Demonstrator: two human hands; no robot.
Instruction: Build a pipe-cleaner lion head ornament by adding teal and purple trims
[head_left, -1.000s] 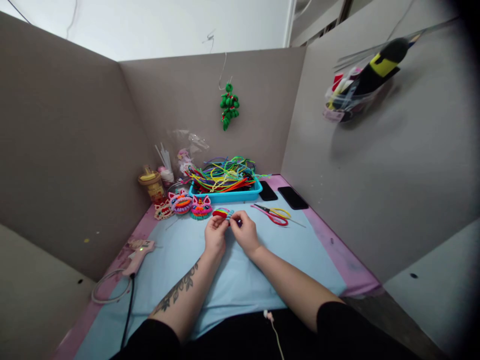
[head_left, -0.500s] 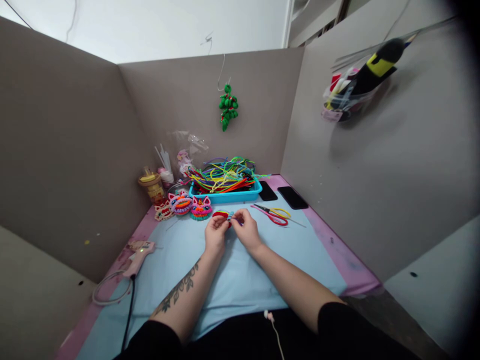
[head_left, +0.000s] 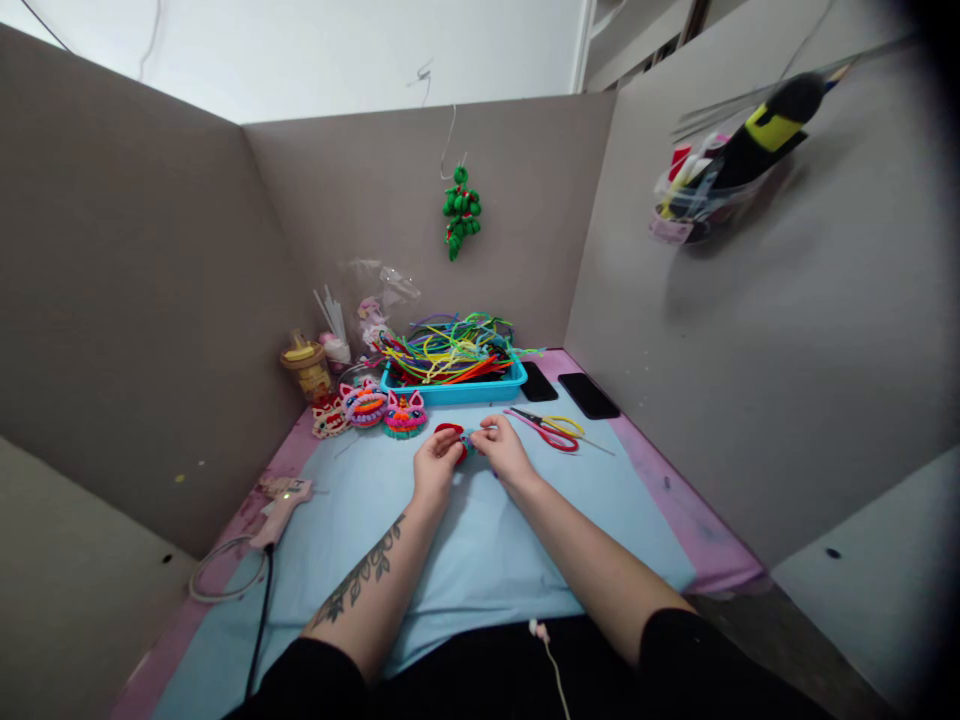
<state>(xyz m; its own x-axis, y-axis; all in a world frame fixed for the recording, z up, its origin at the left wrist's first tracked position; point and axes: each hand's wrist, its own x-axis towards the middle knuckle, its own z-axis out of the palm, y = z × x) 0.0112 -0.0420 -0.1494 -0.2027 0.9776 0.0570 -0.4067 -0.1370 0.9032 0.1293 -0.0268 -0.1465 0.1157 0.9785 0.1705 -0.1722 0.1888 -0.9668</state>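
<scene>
Both hands, left hand [head_left: 435, 468] and right hand [head_left: 504, 455], pinched the small pipe-cleaner piece [head_left: 459, 438] near the scissors [head_left: 546, 428]; it seemed light, soft and bendable, best held at its edges

Over the blue bench mat, the right hand [head_left: 506, 452] has slid nearer the left hand [head_left: 437, 468], fingertips now pinching the small red-and-blue craft piece [head_left: 459, 440], which has turned so its colourful stripes are mostly hidden.

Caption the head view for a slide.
Both hands, left and right, pinch a small red and blue craft piece before a blue tray.
</scene>
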